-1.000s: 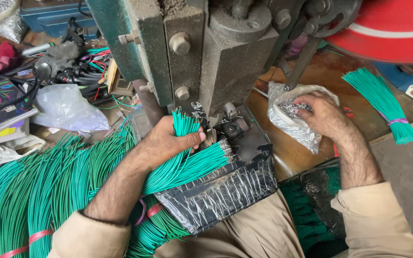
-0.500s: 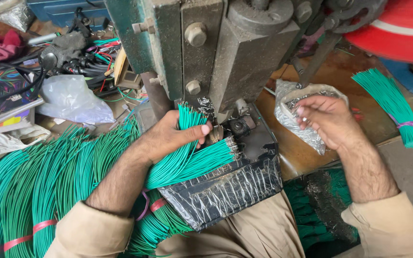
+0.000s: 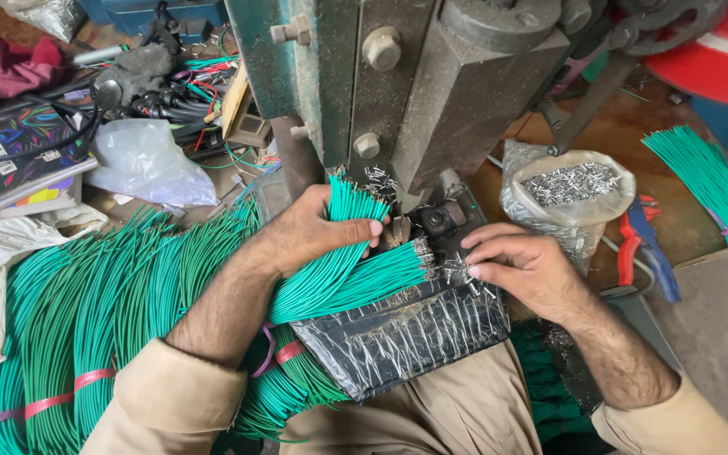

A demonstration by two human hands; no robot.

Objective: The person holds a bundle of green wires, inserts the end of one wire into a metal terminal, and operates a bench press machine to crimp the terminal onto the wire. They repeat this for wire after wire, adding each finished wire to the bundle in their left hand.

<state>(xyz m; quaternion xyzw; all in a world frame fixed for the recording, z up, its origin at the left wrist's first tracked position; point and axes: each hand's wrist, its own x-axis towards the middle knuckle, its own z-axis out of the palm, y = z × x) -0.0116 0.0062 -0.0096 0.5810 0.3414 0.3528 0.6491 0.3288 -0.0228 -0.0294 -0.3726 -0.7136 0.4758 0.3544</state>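
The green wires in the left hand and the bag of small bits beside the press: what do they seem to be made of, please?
Green wires: matte plastic coating with bare metal ends. Bag: thin, clear, crinkled plastic film; the bits inside look like shiny metal.

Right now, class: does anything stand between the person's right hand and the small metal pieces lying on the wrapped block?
Nothing visible does. The right hand rests on the wrapped block, its fingertips already among the small metal pieces. The left hand holds the green wire bundle just beside them, not across.
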